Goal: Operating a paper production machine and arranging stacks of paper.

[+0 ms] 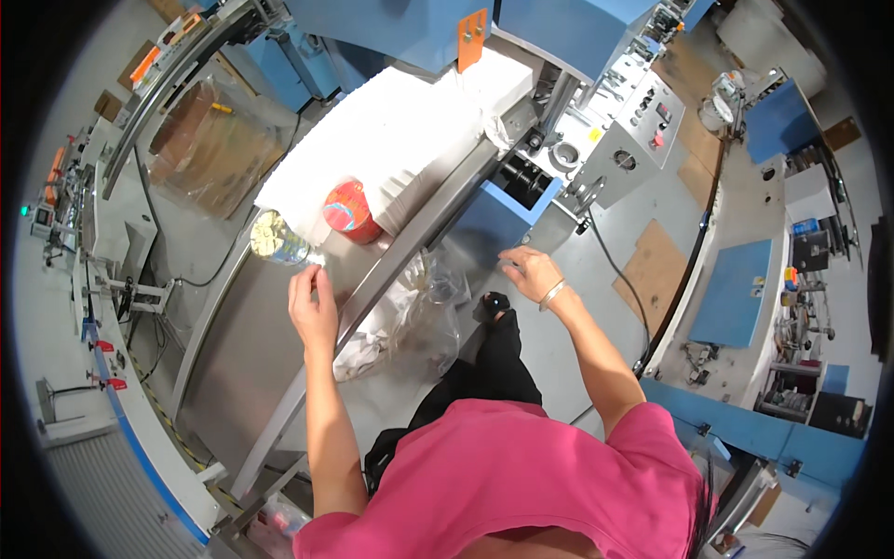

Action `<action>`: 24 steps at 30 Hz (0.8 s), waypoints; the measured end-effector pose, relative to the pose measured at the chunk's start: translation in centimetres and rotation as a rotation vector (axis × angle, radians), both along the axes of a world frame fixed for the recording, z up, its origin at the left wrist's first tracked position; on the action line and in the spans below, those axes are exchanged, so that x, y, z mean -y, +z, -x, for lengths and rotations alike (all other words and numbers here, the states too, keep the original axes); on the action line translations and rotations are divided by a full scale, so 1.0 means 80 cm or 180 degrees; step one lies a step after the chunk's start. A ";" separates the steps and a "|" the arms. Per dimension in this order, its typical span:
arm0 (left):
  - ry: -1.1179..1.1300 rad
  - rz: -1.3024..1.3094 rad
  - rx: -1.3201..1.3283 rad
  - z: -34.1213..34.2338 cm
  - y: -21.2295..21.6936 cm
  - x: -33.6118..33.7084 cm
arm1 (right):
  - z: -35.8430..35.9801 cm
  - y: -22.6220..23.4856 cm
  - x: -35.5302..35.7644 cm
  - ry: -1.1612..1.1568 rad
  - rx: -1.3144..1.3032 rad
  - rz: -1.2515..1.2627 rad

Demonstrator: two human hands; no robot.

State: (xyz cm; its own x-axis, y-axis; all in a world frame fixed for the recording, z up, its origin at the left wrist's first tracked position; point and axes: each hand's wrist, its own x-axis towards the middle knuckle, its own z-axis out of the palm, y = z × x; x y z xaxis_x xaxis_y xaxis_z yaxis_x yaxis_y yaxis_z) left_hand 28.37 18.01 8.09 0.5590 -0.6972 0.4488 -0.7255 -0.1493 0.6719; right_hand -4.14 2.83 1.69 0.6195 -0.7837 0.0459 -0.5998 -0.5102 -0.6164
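My left hand (312, 303) reaches over the steel table (251, 345), fingers pinched around a small white scrap just below a clear jar (276, 239) lying tilted. A red round tub (350, 211) stands beside the jar, against the front of a long stack of white folded sheets (391, 140). My right hand (529, 272), with a bracelet at the wrist, hangs over the floor beside the blue machine base (498, 219), fingers loosely curled and nothing visible in them. A crumpled clear plastic bag (410, 317) hangs off the table's edge between my hands.
A blue and grey machine with a control panel (629, 130) stands ahead on the right. A clear bag of brown cardboard (209, 149) lies to the left. Blue cabinets (736, 289) and cardboard pieces on the floor (656, 265) are on the right.
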 end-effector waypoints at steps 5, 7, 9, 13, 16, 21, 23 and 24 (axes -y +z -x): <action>0.0250 0.0006 -0.1689 -0.010 -0.048 0.000 | 0.001 0.022 -0.007 -0.0214 0.0149 -0.0622; 0.0214 0.0070 -0.1897 -0.013 -0.056 0.005 | -0.010 0.030 -0.005 -0.0148 0.0206 -0.0611; 0.0206 -0.0143 -0.1243 -0.012 -0.056 0.004 | -0.033 0.045 -0.005 -0.0160 0.0486 -0.0591; 0.0058 -0.0236 -0.0662 -0.006 -0.049 0.007 | -0.093 0.072 -0.009 0.0272 0.0796 -0.0193; -0.0101 -0.0663 -0.0783 -0.007 -0.046 0.005 | -0.137 0.092 -0.015 0.0670 0.1114 -0.0223; 0.0029 -0.0941 -0.0776 -0.003 -0.040 0.007 | -0.206 0.111 -0.012 0.1441 0.1456 0.0679; 0.0072 -0.1069 -0.0732 -0.003 -0.036 0.008 | -0.230 0.112 -0.003 0.1673 0.1608 0.1122; 0.0096 -0.1196 -0.0695 -0.002 -0.034 0.009 | -0.237 0.109 -0.002 0.1708 0.1511 0.1187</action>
State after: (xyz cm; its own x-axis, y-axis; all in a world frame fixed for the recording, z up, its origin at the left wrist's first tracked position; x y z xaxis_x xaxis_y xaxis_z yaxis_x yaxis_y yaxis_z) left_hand 28.55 17.33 5.37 0.6354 -0.7714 0.0359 -0.5639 -0.4317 0.7041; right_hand 14.84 2.99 10.44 0.7558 -0.2661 0.5982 0.0684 -0.8766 -0.4763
